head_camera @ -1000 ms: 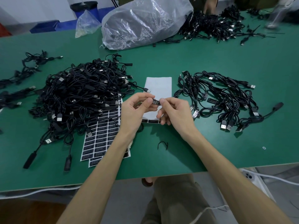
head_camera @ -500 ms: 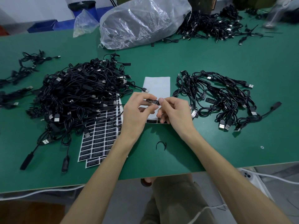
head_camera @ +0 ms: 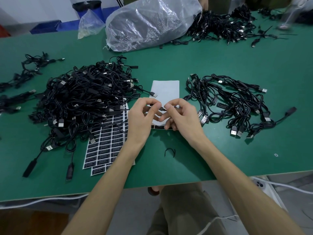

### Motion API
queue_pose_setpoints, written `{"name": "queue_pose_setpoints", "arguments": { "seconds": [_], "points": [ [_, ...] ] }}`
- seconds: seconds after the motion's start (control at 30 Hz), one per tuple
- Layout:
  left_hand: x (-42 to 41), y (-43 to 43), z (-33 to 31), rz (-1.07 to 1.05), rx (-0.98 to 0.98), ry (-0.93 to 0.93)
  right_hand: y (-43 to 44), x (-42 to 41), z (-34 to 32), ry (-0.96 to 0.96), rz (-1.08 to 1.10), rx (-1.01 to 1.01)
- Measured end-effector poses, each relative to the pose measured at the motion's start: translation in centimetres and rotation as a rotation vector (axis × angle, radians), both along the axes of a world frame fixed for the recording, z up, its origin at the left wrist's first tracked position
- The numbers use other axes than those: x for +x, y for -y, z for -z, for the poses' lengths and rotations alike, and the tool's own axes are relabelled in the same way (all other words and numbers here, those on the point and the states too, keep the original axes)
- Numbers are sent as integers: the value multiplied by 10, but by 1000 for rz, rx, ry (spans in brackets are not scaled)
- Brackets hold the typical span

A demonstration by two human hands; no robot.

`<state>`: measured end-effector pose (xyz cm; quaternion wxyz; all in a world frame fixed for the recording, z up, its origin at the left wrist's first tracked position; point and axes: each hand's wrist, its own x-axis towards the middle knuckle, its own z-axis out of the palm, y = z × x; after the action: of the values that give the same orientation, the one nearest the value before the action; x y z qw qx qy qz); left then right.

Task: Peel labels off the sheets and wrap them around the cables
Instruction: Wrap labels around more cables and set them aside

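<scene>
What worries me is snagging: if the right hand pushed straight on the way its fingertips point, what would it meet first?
The right hand points leftward along the cable it pinches, so it would likely meet the left hand first, whose fingertips pinch the same cable close by.

Illegibly small print on the label sheet (head_camera: 105,146); blurred, edge-cropped shape (head_camera: 288,17) at top right.

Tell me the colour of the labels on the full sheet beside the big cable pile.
The labels are black with faint pale print, white borders between; the head view shows them best.
</scene>
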<state>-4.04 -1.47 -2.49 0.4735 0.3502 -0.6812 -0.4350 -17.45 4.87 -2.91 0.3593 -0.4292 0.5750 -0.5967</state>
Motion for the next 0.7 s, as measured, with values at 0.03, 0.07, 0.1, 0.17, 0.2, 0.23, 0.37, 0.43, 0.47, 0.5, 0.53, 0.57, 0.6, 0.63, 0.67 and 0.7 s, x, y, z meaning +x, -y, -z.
{"name": "queue_pose_setpoints", "arguments": {
  "seconds": [0.03,0.07,0.1,0.17,0.2,0.23,0.37,0.43,0.47,0.5,0.53,0.57,0.6,0.63,0.67,0.7],
  "points": [
    [0,0,0,0,9,-6,0,0,0,9,2,-2],
    [0,0,0,6,16,-11,0,0,0,12,2,-1],
    [0,0,1,7,20,-13,0,1,0,7,0,4],
    [0,1,2,16,8,-3,0,1,0,-7,-10,13],
    [0,0,2,11,-16,12,0,1,0,-4,-14,12],
    [0,0,2,11,-44,26,0,1,0,8,-14,7],
    [-2,-1,1,68,-51,12,-1,0,-1,-3,23,-1],
    [-2,-1,2,88,-33,-9,-2,-1,-2,-8,39,7],
    [-2,-1,2,95,-27,-18,-2,-1,-3,7,40,9],
    [-2,-1,2,102,-20,-25,-3,-1,-4,25,39,10],
    [-1,-1,2,112,-10,-31,-2,-1,-4,40,37,15],
    [-1,0,1,122,3,-36,-2,-2,-5,52,36,22],
    [-1,0,1,132,19,-37,-2,-2,-5,63,34,30],
    [-1,1,2,141,36,-34,-1,-3,-5,72,33,35],
    [-1,2,2,149,52,-30,-1,-3,-6,80,33,37],
    [0,3,2,158,73,-29,-1,-4,-6,88,31,36]
  ]
}}
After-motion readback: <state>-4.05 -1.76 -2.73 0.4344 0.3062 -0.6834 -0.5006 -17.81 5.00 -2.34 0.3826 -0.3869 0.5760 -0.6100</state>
